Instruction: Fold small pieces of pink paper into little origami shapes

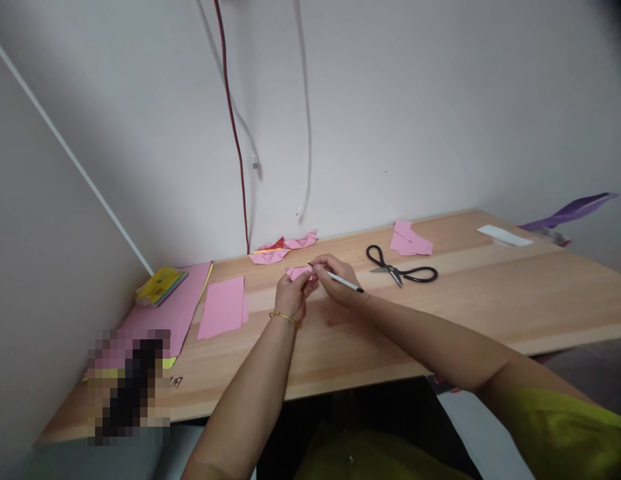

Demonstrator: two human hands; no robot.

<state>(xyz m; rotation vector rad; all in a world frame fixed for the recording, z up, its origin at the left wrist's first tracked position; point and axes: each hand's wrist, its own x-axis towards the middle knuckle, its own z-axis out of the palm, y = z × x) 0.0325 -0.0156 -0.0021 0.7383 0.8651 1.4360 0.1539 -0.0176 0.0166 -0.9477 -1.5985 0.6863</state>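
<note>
Between my hands is a small piece of pink folded paper [299,272], partly hidden by my fingers. My left hand [290,293], with a gold bracelet at the wrist, is closed on this paper. My right hand [335,277] grips a white pen [346,282] with a dark end, its tip pointing at the paper. Whether the tip touches the paper I cannot tell. Just behind my hands, several pink folded paper shapes [270,256] lie against the wall, with red and yellow bits among them.
Black-handled scissors [395,270] lie spread on the wooden table [390,333]. Pink paper scraps [410,240] sit behind them. At left are cut pink sheets [223,307], a larger pink stack [177,320] and a yellow packet [160,285]. A white strip [504,235] lies far right. Cables [235,127] hang along the wall.
</note>
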